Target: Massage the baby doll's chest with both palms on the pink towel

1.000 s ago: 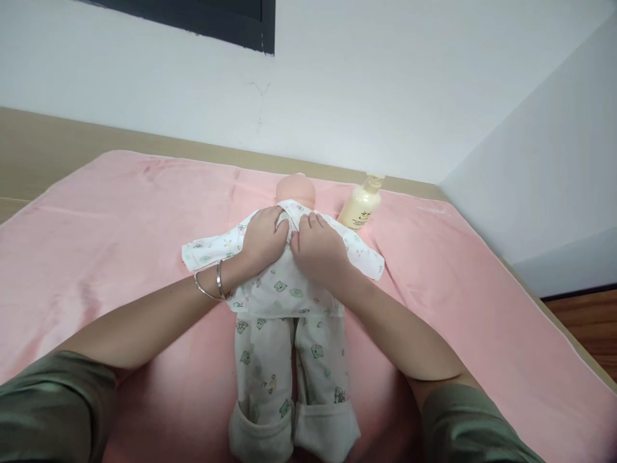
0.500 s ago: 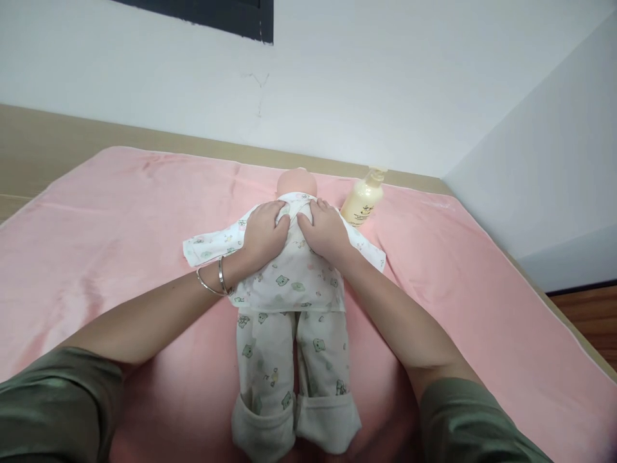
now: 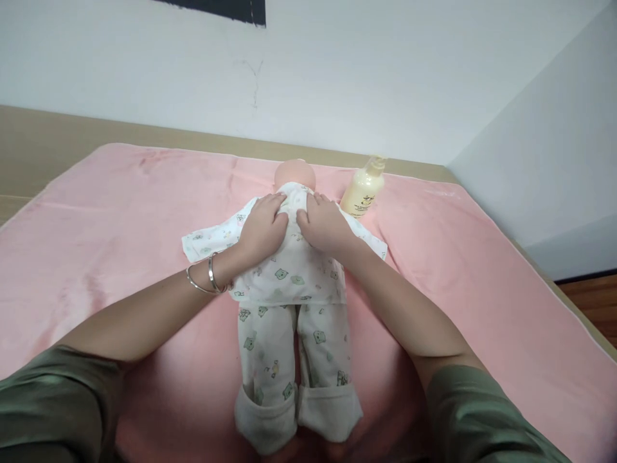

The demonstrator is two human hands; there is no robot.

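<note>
A baby doll [image 3: 295, 175] lies with its head at the far end, dressed in a white printed top [image 3: 301, 280] and matching trousers [image 3: 321, 350] with turned-up cuffs. My left hand [image 3: 266, 224] rests on the upper left of the top, fingers spread and thumb pointing inward. On the upper right of the top lies my right hand [image 3: 324, 222], also spread, its thumb near the other one. Neither hand grips anything. The sleeves stretch out to both sides beneath my hands. The doll's face cannot be seen.
A pale yellow pump bottle [image 3: 363, 191] stands just right of the doll's shoulder. Under everything spreads a pink blanket [image 3: 457, 270] with a wooden edge [image 3: 202, 138] behind it. A white wall [image 3: 337, 83] rises at the back, with a dark panel [image 3: 231, 8] on it.
The view has tilted and shifted slightly. Both hands remain on the doll's top in nearly the same places, with the fingers of my right hand a little straighter.
</note>
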